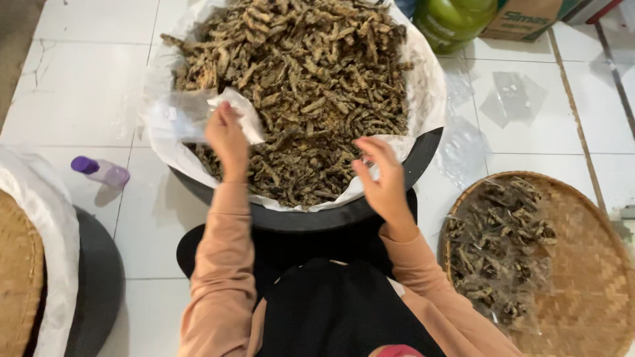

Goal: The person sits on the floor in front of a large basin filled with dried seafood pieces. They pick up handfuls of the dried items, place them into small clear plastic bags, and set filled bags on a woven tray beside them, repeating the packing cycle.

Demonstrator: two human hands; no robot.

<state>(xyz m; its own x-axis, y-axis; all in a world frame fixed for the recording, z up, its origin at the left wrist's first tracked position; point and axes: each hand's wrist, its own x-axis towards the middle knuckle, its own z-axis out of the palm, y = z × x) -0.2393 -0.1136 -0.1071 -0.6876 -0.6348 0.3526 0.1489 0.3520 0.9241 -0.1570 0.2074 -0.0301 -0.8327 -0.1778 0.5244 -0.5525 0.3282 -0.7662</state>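
A big black basin (423,155) lined with white plastic holds a heap of brown fried strips (304,79). My left hand (227,140) is raised over the basin's left side, gripping a small clear plastic bag (198,112) that stretches out to the left. My right hand (380,182) hovers above the basin's near right rim, fingers spread and curled, with nothing clearly held in it. Both arms wear peach sleeves.
A round woven tray (589,264) at the right carries several filled clear bags (503,251). Loose clear bags (512,99) lie on the white tile floor. A purple-capped bottle (102,172) lies at left. Another basin with a woven tray (20,277) sits far left. A green container (453,23) stands behind.
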